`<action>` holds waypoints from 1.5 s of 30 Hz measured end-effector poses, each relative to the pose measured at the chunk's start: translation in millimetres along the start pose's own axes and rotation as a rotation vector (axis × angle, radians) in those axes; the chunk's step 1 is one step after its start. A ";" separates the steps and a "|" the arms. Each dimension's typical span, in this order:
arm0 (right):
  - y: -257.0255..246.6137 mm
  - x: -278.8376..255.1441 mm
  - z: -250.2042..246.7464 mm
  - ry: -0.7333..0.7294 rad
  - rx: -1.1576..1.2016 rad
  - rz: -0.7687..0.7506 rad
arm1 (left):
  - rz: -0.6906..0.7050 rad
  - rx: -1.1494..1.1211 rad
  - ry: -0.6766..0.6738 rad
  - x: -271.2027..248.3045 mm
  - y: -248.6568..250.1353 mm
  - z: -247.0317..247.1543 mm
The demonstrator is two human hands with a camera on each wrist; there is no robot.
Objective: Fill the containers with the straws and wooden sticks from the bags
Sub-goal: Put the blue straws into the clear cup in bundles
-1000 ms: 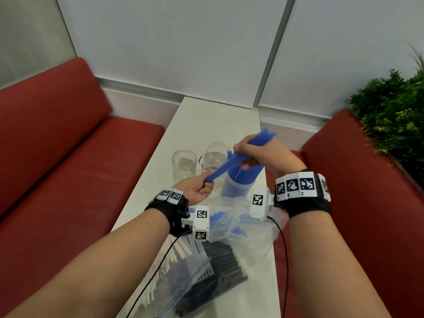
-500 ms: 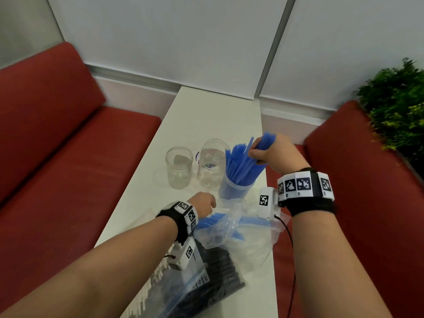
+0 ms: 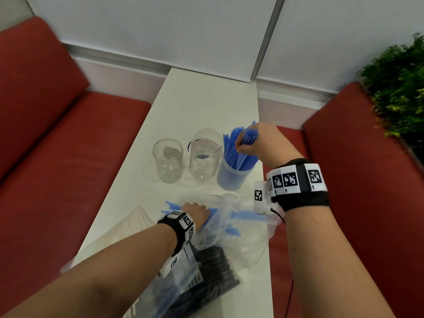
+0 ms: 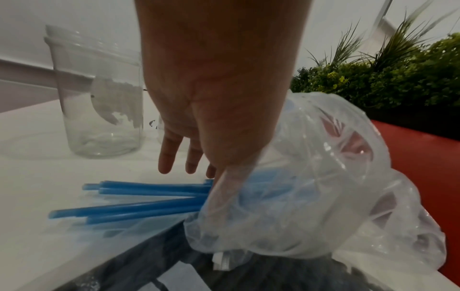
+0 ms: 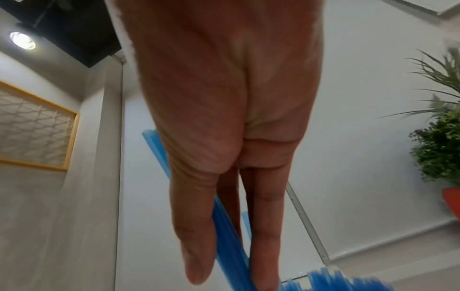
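My right hand (image 3: 243, 145) (image 5: 231, 269) pinches a bundle of blue straws (image 5: 225, 222) between thumb and fingers, their lower ends standing in the clear container (image 3: 232, 179) among several other blue straws (image 3: 231, 143). My left hand (image 3: 201, 211) (image 4: 196, 171) hangs low at the mouth of a crumpled clear bag (image 3: 231, 228) (image 4: 311, 187). Its fingers are straight, just above loose blue straws (image 4: 149, 198) spilling out onto the table. Its thumb lies against the bag's plastic. Two empty glass jars (image 3: 168, 160) (image 3: 205, 154) stand left of the container.
A zip bag of black straws (image 3: 215, 271) lies near the front edge of the narrow white table (image 3: 206, 99). A bag of pale wooden sticks (image 3: 133, 226) lies to its left. Red benches (image 3: 68, 145) flank the table, and a green plant (image 3: 399, 88) stands at the right.
My left hand let go of the straw bundle and dropped to the bag's mouth. My right hand swung the bundle upright and lowered it into the container.
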State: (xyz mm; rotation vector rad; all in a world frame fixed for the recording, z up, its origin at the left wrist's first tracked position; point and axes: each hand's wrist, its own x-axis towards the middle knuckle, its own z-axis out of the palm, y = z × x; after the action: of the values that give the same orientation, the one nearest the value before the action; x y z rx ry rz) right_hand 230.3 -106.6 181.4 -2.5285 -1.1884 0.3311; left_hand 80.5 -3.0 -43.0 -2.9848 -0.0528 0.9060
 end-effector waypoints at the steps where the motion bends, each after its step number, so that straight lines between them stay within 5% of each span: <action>1: 0.4 3.3 2.0 -0.047 -0.043 -0.018 | 0.005 -0.003 -0.001 1.3 0.1 0.7; 8: 11.5 17.7 16.4 -0.197 0.025 0.022 | 0.028 -0.076 0.022 11.8 -1.8 9.3; 14: 19.2 15.2 1.3 -0.185 0.354 0.121 | 0.024 -0.112 0.021 15.6 -4.8 11.8; 23: 19.8 2.4 0.9 -0.150 0.470 0.100 | 0.041 -0.137 -0.062 12.2 -4.2 7.4; 26: 22.0 0.8 -0.9 -0.125 0.465 0.112 | -0.011 -0.075 0.077 9.6 -5.4 -12.6; 29: 22.9 -1.4 -0.8 -0.129 0.460 0.110 | -0.065 -0.236 0.472 10.6 -5.9 -42.2; 32: 24.2 -1.9 -0.8 -0.129 0.445 0.113 | 0.025 -0.465 0.777 15.7 -2.5 -65.3; 38: 31.3 -3.5 -2.8 -0.106 0.503 0.121 | 0.071 -0.468 0.645 27.6 -7.5 -62.4; 45: 39.6 6.2 1.4 0.071 0.476 0.143 | 0.077 -0.650 0.646 38.2 -9.7 -60.8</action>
State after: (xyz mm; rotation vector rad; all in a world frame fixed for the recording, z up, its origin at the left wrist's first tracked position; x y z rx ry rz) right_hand 261.5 -125.2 164.4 -2.1876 -0.7884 0.4895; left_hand 145.7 7.5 -13.4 -3.7291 -0.2631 -0.1671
